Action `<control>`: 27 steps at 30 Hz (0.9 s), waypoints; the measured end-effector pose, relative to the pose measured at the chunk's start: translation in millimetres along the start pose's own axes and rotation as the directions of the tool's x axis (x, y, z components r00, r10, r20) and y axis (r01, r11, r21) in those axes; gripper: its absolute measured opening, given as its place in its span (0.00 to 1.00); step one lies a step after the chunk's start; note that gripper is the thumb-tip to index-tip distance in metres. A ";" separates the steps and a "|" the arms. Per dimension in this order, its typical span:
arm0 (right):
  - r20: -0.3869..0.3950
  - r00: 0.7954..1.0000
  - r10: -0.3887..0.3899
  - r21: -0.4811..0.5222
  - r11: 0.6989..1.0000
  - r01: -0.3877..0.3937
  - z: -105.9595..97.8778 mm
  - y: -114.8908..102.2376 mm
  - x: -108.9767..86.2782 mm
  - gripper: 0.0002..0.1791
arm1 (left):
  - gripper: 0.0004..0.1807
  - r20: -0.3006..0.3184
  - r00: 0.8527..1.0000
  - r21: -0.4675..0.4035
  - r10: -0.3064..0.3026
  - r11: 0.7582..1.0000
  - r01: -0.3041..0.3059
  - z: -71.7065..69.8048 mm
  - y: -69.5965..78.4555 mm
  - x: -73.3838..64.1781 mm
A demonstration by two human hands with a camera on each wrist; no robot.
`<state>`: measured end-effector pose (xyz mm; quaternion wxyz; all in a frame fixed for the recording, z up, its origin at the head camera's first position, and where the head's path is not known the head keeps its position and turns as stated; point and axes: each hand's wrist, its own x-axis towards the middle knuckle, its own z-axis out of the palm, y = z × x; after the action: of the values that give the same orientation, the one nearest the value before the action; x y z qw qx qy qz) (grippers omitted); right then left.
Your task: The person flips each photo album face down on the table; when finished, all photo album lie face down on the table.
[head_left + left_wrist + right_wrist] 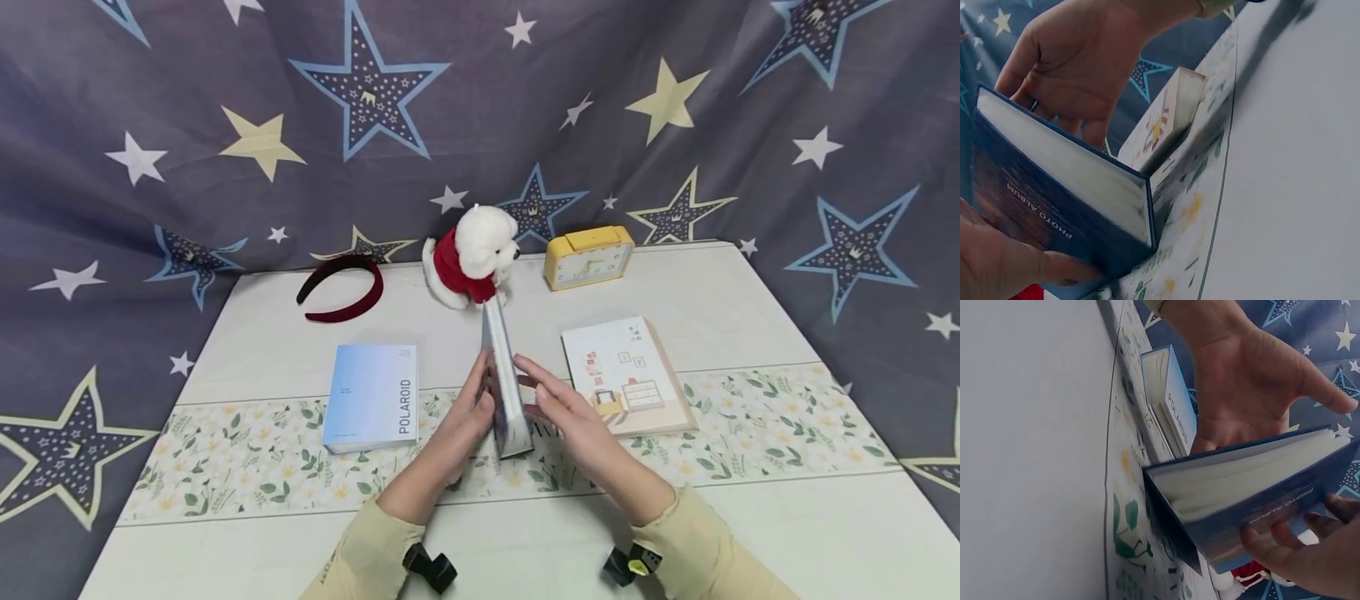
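Note:
A dark blue photo album [506, 379] with white page edges stands on edge between both hands, its lower end close to the tabletop. My left hand [457, 425] rests its fingers and thumb against the left cover. On the opposite cover lie the fingertips of my right hand [573, 417]. In the left wrist view, the left thumb lies near the words "PHOTO ALBUM" on the cover [1035, 203]. Seen from the right wrist, the left palm [1241, 387] is spread, its thumb extended, and the album [1260, 506] partly hides its fingers.
Left of the hands lies a blue Polaroid album [371, 396]; an illustrated album [633, 375] lies to the right. Behind are a dark red headband [348, 312], a white plush dog [480, 242] in red, and a yellow clock [588, 257]. A star-patterned curtain [465, 125] borders the table.

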<state>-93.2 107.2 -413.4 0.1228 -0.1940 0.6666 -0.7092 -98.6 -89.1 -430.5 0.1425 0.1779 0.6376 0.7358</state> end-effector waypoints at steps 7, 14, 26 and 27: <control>0.052 0.991 -0.127 -0.196 0.971 0.134 4.9 4.0 1.8 0.26 | 0.59 0.035 0.998 -0.160 0.053 0.986 -0.046 -0.6 -2.7 0.2; 0.104 0.980 -0.172 -0.428 0.881 0.200 3.7 7.8 2.4 0.31 | 0.52 0.030 0.999 -0.201 0.043 0.979 -0.036 -3.9 -4.5 -3.0; 0.022 0.999 -0.041 -0.542 0.839 0.047 -10.4 22.2 0.6 0.37 | 0.45 -0.014 0.998 -0.345 -0.057 0.937 0.048 -12.8 -5.3 -10.1; 0.012 1.000 -0.022 -0.553 0.833 0.024 -11.6 22.7 0.1 0.37 | 0.45 -0.020 0.998 -0.351 -0.060 0.935 0.049 -13.8 -5.2 -10.4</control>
<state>-100.3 115.8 -436.3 0.0547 -0.2310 0.8403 -0.4873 -95.5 -105.1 -438.2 0.1825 0.1205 0.5033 0.8360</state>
